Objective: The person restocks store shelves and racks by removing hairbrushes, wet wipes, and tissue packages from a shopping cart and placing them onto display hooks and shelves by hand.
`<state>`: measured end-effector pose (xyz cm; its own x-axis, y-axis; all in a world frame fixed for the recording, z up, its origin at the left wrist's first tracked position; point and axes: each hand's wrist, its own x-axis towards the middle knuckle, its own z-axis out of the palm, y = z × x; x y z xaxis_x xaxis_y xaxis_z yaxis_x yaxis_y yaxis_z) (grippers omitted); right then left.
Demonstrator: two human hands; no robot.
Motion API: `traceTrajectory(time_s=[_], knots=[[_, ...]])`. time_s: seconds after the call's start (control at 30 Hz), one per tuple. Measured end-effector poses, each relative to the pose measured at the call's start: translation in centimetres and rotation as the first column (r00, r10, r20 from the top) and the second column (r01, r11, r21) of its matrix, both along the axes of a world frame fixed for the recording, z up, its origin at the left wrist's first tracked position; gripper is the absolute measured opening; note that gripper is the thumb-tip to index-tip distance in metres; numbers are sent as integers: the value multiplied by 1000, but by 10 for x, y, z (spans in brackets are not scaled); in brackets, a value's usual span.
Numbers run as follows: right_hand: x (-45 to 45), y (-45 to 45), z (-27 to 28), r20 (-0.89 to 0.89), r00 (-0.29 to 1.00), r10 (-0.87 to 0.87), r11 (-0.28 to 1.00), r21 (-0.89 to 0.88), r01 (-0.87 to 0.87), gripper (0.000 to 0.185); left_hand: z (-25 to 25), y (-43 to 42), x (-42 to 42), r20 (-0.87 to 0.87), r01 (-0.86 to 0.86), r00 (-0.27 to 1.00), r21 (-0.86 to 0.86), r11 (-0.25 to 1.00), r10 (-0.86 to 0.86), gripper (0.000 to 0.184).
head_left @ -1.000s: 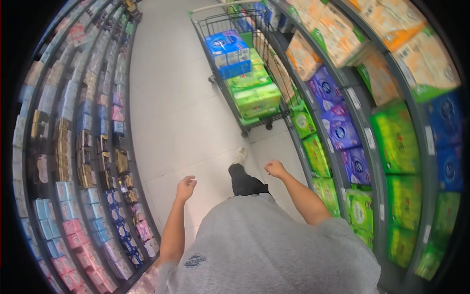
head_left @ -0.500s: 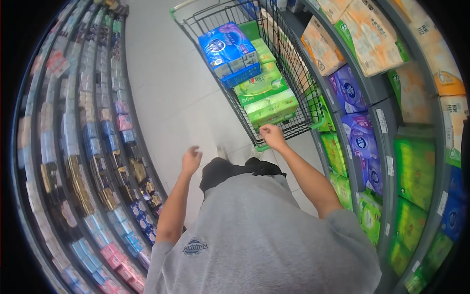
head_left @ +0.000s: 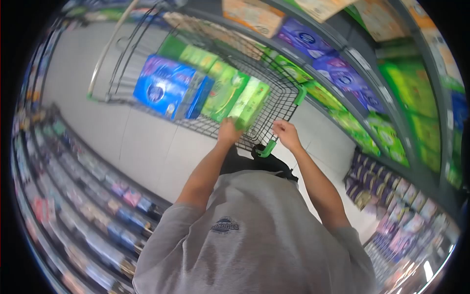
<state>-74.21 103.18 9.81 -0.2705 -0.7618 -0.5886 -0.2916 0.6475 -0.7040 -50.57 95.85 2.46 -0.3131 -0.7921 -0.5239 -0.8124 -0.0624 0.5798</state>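
Observation:
My left hand is at the near side of the wire shopping cart, beside the lower end of the nearest green tissue pack; its fingers are blurred and partly hidden. Over the cart's near right corner is my right hand, its fingers curled, close to the green corner piece. Whether it grips the rim cannot be made out. Several green packs lie in the cart, with a blue and purple pack to their left.
Shelves with purple packs and green packs run along the right. Blurred shelves of small packets fill the lower left. Another display of packets stands at the lower right. The cart's pale handle is at the upper left.
The view has turned, and the cart now lies crosswise and closer. My left hand has moved from beside the cart to its near side, by the green pack.

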Motion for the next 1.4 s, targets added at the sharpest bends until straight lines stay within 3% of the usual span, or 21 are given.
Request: traceTrajectory(time_s=[0.03,0.13,0.3,0.5,0.63,0.7,0.73,0.8,0.83,0.9,0.93,0.97,1.03,1.07,1.23,1.33,1.4], knots=[[2,9,9,43,997,-57,998,-17,58,27,-16,-7,-6,-21,53,998,3,999,-52,85],[18,31,41,52,965,-259,966,-2,259,24,-32,-16,-20,185,102,977,38,994,-107,101],[49,54,65,68,875,-479,878,45,477,25,-36,-22,-47,265,150,950,73,986,-165,99],[79,75,73,78,815,-574,819,27,574,24,-47,-19,-78,432,139,877,189,972,-210,97],[83,88,80,43,813,-580,814,50,578,25,-62,-33,-59,316,86,937,215,973,-152,97],[87,91,77,41,801,-598,801,62,595,26,-68,-39,-46,148,95,981,192,977,-124,93],[87,91,75,60,786,-616,788,56,613,26,-71,-43,-43,147,100,981,186,977,-129,93],[83,88,74,57,788,-612,791,58,610,26,-72,-55,-41,-40,24,999,153,988,-18,88],[80,85,72,61,789,-612,791,54,610,26,-71,-68,-37,-40,24,999,148,989,-18,88],[77,77,66,122,809,-574,813,-25,581,23,-64,-101,-27,-309,187,950,485,854,-33,81],[75,70,65,127,810,-573,810,-59,583,21,-62,-112,-22,-223,135,974,399,907,-47,65],[70,62,64,140,812,-567,812,-66,579,21,-48,-118,-15,-216,128,975,388,913,-45,65],[61,47,62,104,842,-529,840,-81,537,21,14,-133,5,-309,14,938,489,872,158,61],[59,36,69,121,832,-541,827,-100,553,20,47,-140,16,-363,37,910,552,833,201,56],[31,-6,86,154,874,-460,866,-138,480,28,118,-176,66,-542,134,825,461,877,159,54],[10,-26,102,19,899,-438,838,-354,416,38,163,-186,81,-667,304,740,447,841,86,61],[-2,-32,137,36,892,-451,797,-434,420,44,200,-179,78,-704,344,701,471,812,111,63]])
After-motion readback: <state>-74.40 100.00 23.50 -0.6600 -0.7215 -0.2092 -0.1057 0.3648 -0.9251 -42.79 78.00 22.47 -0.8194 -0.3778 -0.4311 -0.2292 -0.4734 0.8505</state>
